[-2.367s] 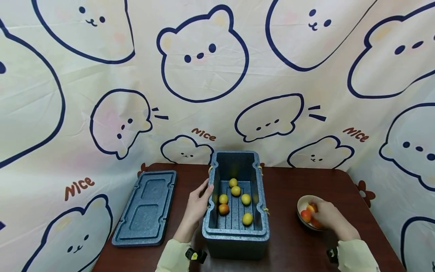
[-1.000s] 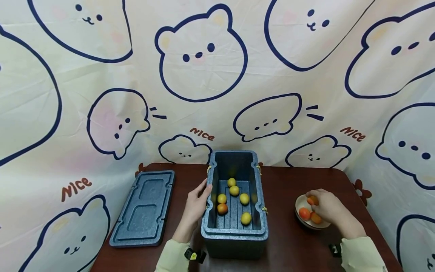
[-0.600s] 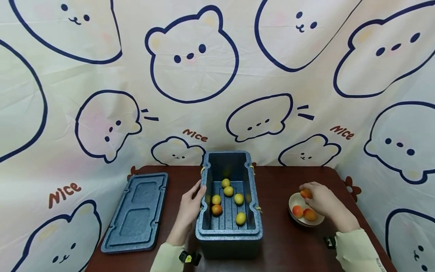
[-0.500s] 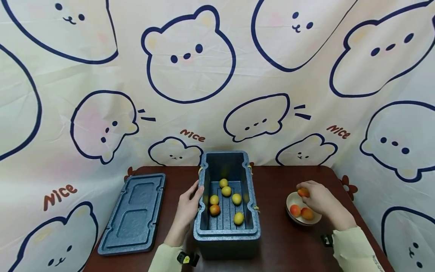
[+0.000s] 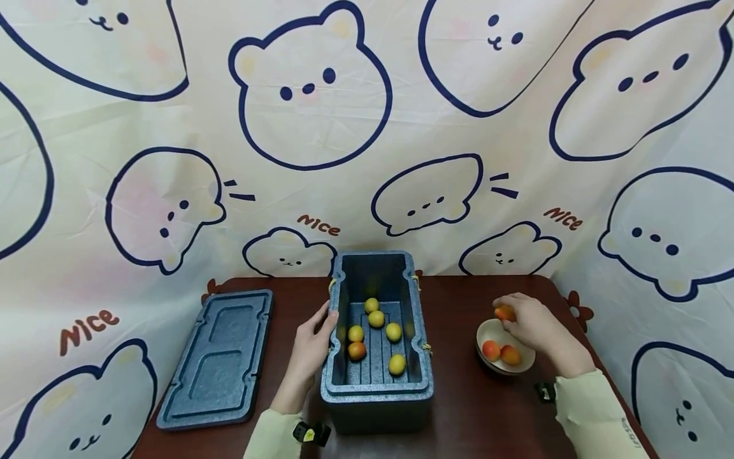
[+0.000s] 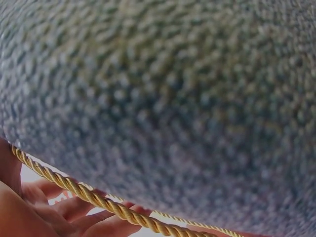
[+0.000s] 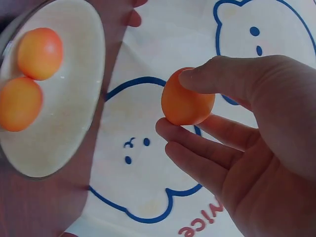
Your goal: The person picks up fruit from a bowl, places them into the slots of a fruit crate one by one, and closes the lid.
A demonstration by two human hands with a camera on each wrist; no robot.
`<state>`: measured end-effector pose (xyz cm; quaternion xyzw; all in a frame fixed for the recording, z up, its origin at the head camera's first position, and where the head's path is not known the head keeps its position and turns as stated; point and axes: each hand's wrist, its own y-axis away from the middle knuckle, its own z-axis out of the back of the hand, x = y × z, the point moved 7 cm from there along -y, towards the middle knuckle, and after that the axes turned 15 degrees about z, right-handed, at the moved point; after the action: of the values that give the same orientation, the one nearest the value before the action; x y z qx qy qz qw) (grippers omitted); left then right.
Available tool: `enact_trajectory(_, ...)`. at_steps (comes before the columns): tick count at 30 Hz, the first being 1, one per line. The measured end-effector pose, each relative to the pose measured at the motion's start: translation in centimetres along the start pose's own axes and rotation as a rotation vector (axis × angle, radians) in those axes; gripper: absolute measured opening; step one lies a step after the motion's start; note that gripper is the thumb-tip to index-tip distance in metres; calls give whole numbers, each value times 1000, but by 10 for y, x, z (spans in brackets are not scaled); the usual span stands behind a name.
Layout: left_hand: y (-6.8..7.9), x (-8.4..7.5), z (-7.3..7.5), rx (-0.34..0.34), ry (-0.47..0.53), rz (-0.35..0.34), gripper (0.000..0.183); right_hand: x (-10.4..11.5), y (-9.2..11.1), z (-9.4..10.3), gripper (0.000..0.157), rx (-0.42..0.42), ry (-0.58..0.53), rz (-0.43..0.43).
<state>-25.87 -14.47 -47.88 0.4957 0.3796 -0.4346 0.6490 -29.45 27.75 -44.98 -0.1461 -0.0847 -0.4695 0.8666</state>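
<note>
My right hand [image 5: 536, 324] pinches a small orange fruit [image 7: 186, 101] between thumb and fingertips, just above the far rim of a cream bowl [image 5: 486, 330]. Inside the bowl lie two more orange fruits, one redder [image 5: 490, 350] and one duller [image 5: 510, 355]; they touch in the right wrist view. My left hand [image 5: 308, 347] rests at the left rim of a speckled blue-grey box [image 5: 375, 396], thumb on the rim and fairly straight fingers along the outside. In the left wrist view its fingers show behind a twisted gold cord [image 6: 118, 210]. Several yellow fruits [image 5: 376, 319] and one orange fruit [image 5: 357, 350] lie on the box floor.
A matching blue-grey lid [image 5: 220, 363] lies flat at the left of the dark brown table [image 5: 459, 408]. Patterned cloth [image 5: 309, 127] hangs right behind the table and along both sides. The box stands between lid and bowl, its walls tall.
My right hand has lifted the orange fruit from inside the bowl to above its far rim. My left hand stays at the box. The whole view has shifted, so everything appears further left.
</note>
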Motion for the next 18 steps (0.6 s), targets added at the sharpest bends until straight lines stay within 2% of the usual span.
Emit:
enact_trajectory(8,0,-1,-2,13,19,-8,61,16,-16,23,34,-40,3,44)
enact_trajectory(18,0,0,0,14,35,-18,60,32,-44,39,34,-54,-9,84)
